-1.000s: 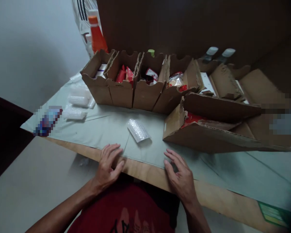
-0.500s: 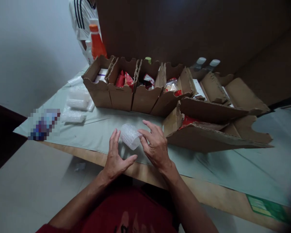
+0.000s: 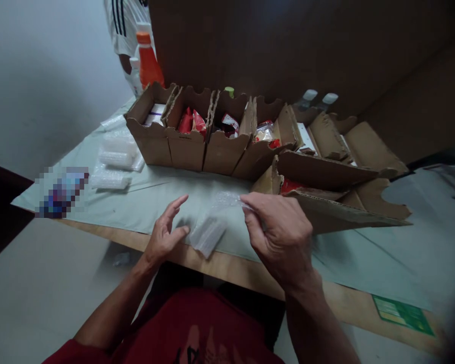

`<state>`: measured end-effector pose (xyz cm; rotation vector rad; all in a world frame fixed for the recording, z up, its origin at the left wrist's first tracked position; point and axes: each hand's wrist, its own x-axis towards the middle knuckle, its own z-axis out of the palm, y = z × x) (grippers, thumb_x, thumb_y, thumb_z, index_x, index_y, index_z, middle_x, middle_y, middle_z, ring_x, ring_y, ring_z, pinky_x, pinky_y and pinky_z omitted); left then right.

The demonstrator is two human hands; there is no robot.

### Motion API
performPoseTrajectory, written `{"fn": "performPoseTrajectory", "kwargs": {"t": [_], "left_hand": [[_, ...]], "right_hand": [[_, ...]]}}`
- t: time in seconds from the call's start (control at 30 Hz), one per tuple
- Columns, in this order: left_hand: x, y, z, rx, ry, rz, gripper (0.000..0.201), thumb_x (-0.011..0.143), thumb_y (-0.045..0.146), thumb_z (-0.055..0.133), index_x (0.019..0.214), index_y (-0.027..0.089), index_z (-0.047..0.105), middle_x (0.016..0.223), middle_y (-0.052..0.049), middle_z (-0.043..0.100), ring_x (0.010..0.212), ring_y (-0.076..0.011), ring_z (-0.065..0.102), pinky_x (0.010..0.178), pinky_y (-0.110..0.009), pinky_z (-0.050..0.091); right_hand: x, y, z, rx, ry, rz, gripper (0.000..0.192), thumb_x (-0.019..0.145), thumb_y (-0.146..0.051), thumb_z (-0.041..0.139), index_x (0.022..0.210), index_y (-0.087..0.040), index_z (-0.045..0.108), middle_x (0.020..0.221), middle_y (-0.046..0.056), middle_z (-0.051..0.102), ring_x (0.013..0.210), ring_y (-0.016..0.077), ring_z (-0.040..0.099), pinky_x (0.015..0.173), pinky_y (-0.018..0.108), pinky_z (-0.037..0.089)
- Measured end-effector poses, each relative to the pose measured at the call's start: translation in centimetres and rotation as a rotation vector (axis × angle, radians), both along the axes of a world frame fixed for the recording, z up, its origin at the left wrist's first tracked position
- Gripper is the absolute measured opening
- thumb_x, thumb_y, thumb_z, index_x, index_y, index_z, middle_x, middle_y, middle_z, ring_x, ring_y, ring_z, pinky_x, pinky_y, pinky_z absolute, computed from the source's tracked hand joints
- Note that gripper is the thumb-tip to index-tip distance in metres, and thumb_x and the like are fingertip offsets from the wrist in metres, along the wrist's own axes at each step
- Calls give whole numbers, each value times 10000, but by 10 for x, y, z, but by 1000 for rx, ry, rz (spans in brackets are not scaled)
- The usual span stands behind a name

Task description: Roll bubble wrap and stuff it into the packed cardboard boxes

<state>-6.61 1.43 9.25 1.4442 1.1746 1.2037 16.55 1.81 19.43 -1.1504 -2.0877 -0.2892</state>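
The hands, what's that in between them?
In the head view, bubble wrap is between the left hand and the right hand. The right hand pinches one end; the left hand is open near the other.

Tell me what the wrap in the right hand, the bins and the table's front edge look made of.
Wrap: clear plastic bubble wrap, slightly shiny, judging by the dimpled, see-through sheet.
Bins: matte brown cardboard, probably corrugated, given the ragged cut rims.
Table edge: apparently wood or wood-look board, from its tan colour; finish unclear.
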Motion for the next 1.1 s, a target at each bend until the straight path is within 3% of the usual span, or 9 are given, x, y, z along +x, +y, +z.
{"fn": "performPoseTrajectory", "kwargs": {"t": [0.17, 0.3, 0.47, 0.6, 0.7, 0.8, 0.9, 0.97, 1.1], "left_hand": [[27, 1, 21, 183, 235, 22, 704, 748, 285, 756, 1426, 213, 584, 1478, -106, 605, 1387, -303, 534, 1200, -471, 379], [34, 16, -3, -33, 215, 29, 251, 825, 265, 611, 1005, 177, 762, 1049, -78, 776, 1034, -250, 695, 977, -385, 521], [7, 8, -16, -146, 156, -23, 216, 852, 328, 595, 817, 166, 734, 774, -22, 728, 756, -178, 673, 705, -265, 523], [-9, -14, -8, -328, 49, -141, 206, 824, 348, 651, 862, 154, 709, 745, -18, 700, 679, -148, 635, 642, -242, 496], [-12, -34, -14, -551, -60, -256, 330, 838, 430, 683, 985, 135, 664, 673, -1, 650, 599, -139, 618, 579, -238, 482], [-10, -50, -26, -667, -166, -219, 724, 798, 513, 742, 1361, 119, 516, 767, -4, 655, 580, -155, 645, 521, -246, 485], [-8, -61, -32, -700, -223, -142, 1106, 755, 524, 797, 1596, 122, 202, 838, -22, 670, 589, -168, 656, 520, -263, 496], [-7, -66, -30, -695, -232, -117, 1162, 780, 509, 785, 1635, 134, 93, 797, -3, 666, 600, -167, 653, 553, -270, 504], [-8, -73, -24, -683, -194, -125, 902, 823, 488, 750, 1561, 123, 382, 664, 29, 644, 591, -146, 633, 601, -259, 490]], "right_hand": [[-9, 7, 19, 20, -135, 55, 118, 995, -180, 553, 995, -203, 669, 912, 22, 755, 846, 189, 667, 800, 355, 436], [0, 1, 51, 157, -98, 16, 140, 979, -197, 597, 1083, -225, 686, 972, 27, 760, 904, 212, 693, 854, 388, 480], [18, -1, 89, 160, -2, -233, 233, 1023, -273, 552, 1164, -216, 729, 1129, 83, 732, 1167, 323, 668, 1037, 476, 463], [6, 41, 96, 119, -247, -266, 297, 1055, -333, 480, 1091, -182, 733, 1046, 103, 731, 1108, 325, 681, 996, 504, 467], [-14, 88, 81, 9, -397, -201, 466, 1086, -363, 343, 1023, -88, 714, 997, 68, 733, 1056, 247, 679, 950, 458, 451], [-24, 110, 56, -40, -397, -72, 523, 1089, -412, 320, 1159, -31, 671, 1132, 79, 719, 1152, 256, 637, 966, 463, 433], [-16, 90, 29, -44, -289, 3, 296, 992, -298, 621, 1233, -132, 669, 1235, 118, 719, 1149, 289, 640, 955, 476, 467], [-6, 64, 6, -124, -245, 76, 244, 970, -223, 632, 1204, -173, 681, 1207, 109, 735, 1096, 276, 655, 906, 454, 492], [1, 23, -56, -422, -276, 247, 251, 976, -148, 559, 1179, -207, 694, 1230, 101, 734, 1119, 255, 658, 909, 436, 527]]}}
